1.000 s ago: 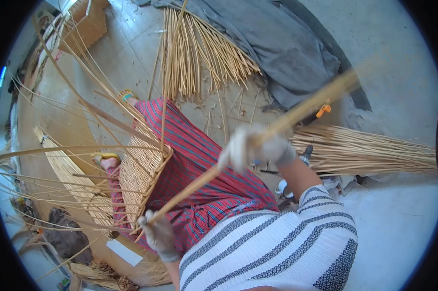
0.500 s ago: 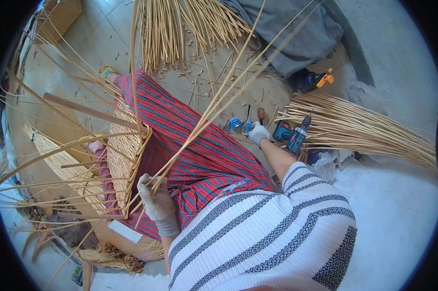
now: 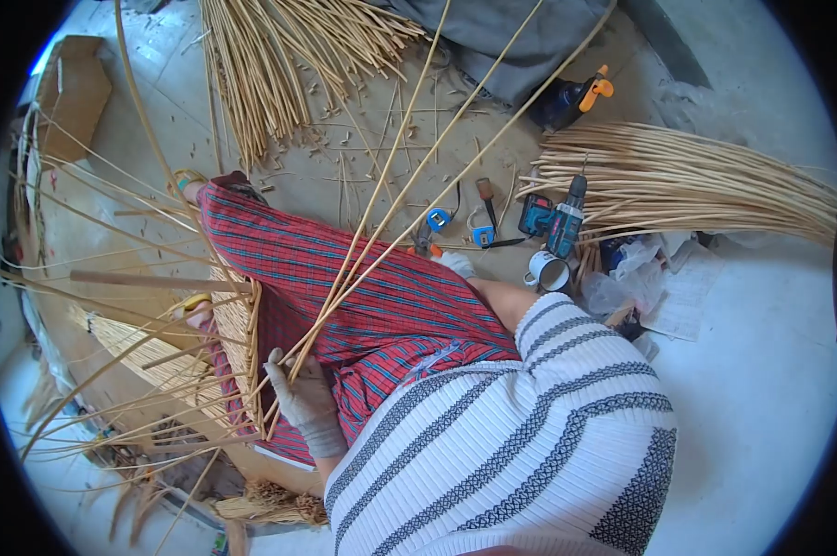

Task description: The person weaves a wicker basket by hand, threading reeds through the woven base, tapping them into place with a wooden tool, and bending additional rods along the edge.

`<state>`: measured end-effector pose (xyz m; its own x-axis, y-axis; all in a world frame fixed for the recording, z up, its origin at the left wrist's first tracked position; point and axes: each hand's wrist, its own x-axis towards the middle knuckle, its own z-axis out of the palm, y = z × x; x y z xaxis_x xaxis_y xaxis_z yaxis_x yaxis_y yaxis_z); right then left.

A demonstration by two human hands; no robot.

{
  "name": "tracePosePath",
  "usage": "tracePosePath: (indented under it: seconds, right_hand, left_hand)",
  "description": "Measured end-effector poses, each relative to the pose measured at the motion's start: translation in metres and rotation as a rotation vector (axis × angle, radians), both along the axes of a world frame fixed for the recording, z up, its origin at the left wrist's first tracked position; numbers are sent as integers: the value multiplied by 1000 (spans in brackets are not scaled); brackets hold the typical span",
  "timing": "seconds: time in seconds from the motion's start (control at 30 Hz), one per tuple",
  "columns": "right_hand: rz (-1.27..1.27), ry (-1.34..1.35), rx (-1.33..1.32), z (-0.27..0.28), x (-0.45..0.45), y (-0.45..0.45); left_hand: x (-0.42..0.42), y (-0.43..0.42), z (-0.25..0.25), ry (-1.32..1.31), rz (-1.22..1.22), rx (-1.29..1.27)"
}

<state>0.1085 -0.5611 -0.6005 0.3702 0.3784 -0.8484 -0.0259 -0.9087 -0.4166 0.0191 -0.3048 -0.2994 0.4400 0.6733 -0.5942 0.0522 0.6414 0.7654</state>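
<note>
My left hand (image 3: 305, 398), in a pale glove, is closed round several long thin rods (image 3: 367, 243) that fan out up and to the right. Just left of it, the woven piece (image 3: 238, 338) rests by my legs, with long loose canes sticking out of it. Beyond my thigh, my right hand (image 3: 458, 265), also gloved, is low near the floor; my leg hides most of its fingers. Close beside it lie red-handled pliers (image 3: 424, 243). What this hand grips, if anything, does not show.
Two blue tape measures (image 3: 482, 235), a cordless drill (image 3: 566, 221) and a white mug (image 3: 548, 271) are on the right. Cane bundles (image 3: 687, 185) lie at right and top (image 3: 261, 83). An orange-nozzled bottle (image 3: 566, 100) stands by grey cloth (image 3: 511, 46).
My right hand has left the rods and moved down to the floor, then closer to the pliers. My left hand still holds the rods, now spread apart. The view has shifted.
</note>
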Motion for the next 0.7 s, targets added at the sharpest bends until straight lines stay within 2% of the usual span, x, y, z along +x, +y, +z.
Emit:
tracePosePath:
  seconds: [0.03,0.13,0.17,0.2,0.27,0.3,0.4,0.47,0.57,0.63,0.7]
  right_hand:
    - [-68,-25,-107,-9,2,10]
    - [-77,-138,-107,-40,9,19]
    - [-178,-161,-131,-43,12,15]
    - [-262,-187,-147,-40,21,10]
    - [-193,-279,-152,-21,27,7]
    - [-118,-298,-99,-20,27,6]
    - [-174,-285,237,-26,26,-8]
    - [-243,-218,430,-35,29,-22]
    - [-406,-120,643,-40,43,-38]
    - [-156,-230,420,7,70,-53]
    - [-281,-129,357,32,101,-76]
  left_hand:
    - [0,-2,2,13,-16,10]
    - [-1,-4,3,21,-4,50]
    - [-1,-4,1,1,-17,56]
    - [-3,-3,-2,-24,-12,68]
    - [4,-8,-2,-49,-1,144]
    - [-3,-1,-13,-77,4,150]
    - [0,-2,-14,-156,36,77]
    - [0,0,-19,-250,30,85]
    - [2,4,-15,-242,54,55]
    - [2,6,-18,-280,39,-18]
    - [-1,7,-22,-303,49,-19]
